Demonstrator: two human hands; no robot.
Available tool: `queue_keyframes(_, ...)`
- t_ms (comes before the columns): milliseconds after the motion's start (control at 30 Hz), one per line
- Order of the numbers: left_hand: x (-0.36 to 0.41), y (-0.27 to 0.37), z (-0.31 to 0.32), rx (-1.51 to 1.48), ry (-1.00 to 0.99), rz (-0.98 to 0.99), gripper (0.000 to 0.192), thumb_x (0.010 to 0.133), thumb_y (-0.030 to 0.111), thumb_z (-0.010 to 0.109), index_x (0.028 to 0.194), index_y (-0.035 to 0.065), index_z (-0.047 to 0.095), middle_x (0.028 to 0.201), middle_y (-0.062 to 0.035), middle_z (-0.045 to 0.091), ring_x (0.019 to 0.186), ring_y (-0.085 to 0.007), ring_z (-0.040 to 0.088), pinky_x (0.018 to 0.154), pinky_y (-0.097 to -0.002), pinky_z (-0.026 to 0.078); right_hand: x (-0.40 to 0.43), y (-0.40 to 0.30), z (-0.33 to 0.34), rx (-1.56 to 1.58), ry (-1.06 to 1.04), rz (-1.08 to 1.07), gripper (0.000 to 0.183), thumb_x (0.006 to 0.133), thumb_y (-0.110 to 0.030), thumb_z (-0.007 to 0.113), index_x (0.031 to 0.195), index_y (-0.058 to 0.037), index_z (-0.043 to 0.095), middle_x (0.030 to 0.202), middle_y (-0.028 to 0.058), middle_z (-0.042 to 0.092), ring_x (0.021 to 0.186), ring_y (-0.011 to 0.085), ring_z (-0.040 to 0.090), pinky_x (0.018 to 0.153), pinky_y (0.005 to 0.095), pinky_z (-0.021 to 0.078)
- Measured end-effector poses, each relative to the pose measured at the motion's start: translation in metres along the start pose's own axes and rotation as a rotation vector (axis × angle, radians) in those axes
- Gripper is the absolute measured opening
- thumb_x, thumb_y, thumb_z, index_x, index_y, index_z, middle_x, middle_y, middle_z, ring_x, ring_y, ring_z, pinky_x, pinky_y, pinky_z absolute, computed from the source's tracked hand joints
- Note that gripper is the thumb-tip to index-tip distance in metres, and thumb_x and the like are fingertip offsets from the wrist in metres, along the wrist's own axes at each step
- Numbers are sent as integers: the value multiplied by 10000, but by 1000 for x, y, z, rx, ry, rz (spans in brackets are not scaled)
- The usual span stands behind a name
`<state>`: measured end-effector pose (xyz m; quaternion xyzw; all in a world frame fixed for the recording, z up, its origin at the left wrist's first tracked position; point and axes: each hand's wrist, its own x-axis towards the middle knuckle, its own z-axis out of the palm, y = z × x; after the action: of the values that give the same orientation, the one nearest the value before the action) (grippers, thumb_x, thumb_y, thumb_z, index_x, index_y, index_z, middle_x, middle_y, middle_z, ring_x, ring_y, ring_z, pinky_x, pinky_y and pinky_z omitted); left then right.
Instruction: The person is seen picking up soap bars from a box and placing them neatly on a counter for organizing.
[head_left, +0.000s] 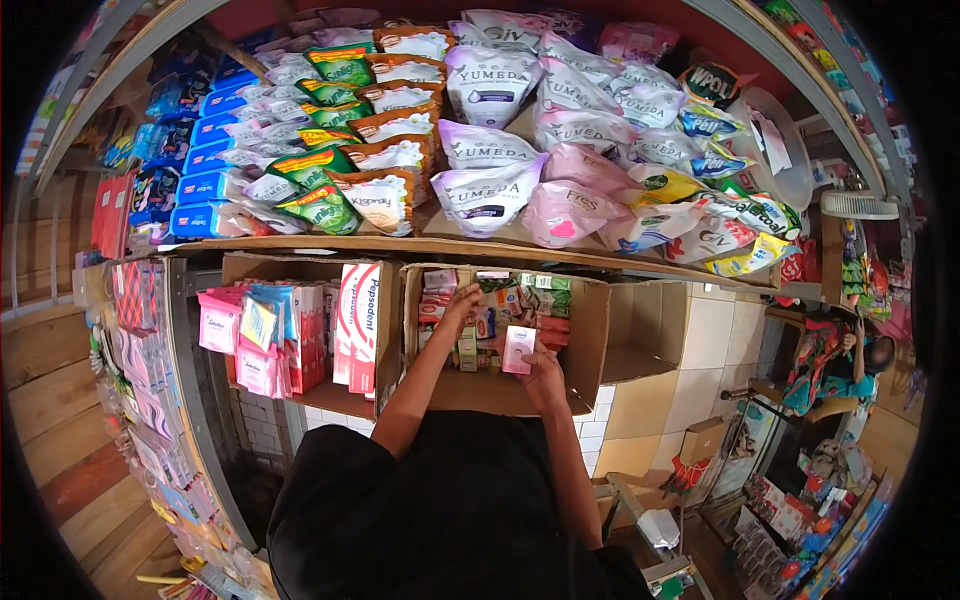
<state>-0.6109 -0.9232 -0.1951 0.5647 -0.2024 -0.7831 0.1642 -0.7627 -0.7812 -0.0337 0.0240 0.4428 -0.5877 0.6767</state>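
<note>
My right hand (546, 375) holds a small pink and white carton (519, 349), upright, over an open cardboard box (589, 326). My left hand (466, 301) reaches into the back left of the same box. Its fingers are bent over the packs there, and whether they grip one is hard to see. Inside the box are rows of small cartons: green ones (553, 292) at the back right, red ones (553, 331) below them, and a yellow-green one (467, 346) near my left wrist. The bare cardboard floor shows at the near side.
To the left, another cardboard box (388, 322) holds Pepsodent cartons (356, 330) and pink packets (220, 321). A third cardboard box (649, 330) adjoins on the right. Above runs a shelf edge (450, 249) with refill pouches (484, 195). A person (844, 367) is at far right.
</note>
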Motion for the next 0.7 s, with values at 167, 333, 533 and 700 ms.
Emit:
queue_keyframes(167, 35, -5, 22, 148, -63, -17, 627, 912, 239, 647, 1437, 104, 333, 1299, -85, 543, 968, -201, 639, 686, -305, 468, -10, -4, -11, 7, 63, -56, 461, 768, -7, 508, 1226, 13, 549, 1105, 88, 638, 982, 198, 636, 874, 329, 523)
queue_keyframes(333, 96, -29, 11, 113, 82, -204, 419, 883, 140, 628, 1277, 116, 486, 1085, -123, 622, 818, -212, 676, 567, -289, 470, -10, -4, -8, 31, 87, -83, 458, 763, -6, 515, 1220, 8, 551, 1094, 73, 638, 987, 180, 629, 885, 318, 514)
queue_keyframes(533, 142, -57, -13, 230, 118, 36, 477, 935, 93, 552, 1378, 181, 398, 1410, -41, 431, 1180, -234, 521, 712, -427, 547, -7, 3, -10, 25, 130, -130, 458, 773, 21, 503, 1230, 17, 538, 1099, 76, 630, 1003, 177, 617, 892, 305, 502)
queue_keyframes(700, 121, -59, 37, 19, 160, 98, 497, 939, 119, 574, 1393, 144, 373, 1237, -74, 561, 998, -235, 613, 636, -337, 532, -16, 3, -24, 89, 209, -145, 455, 774, 32, 492, 1227, 29, 532, 1116, 85, 621, 1016, 188, 611, 899, 318, 497)
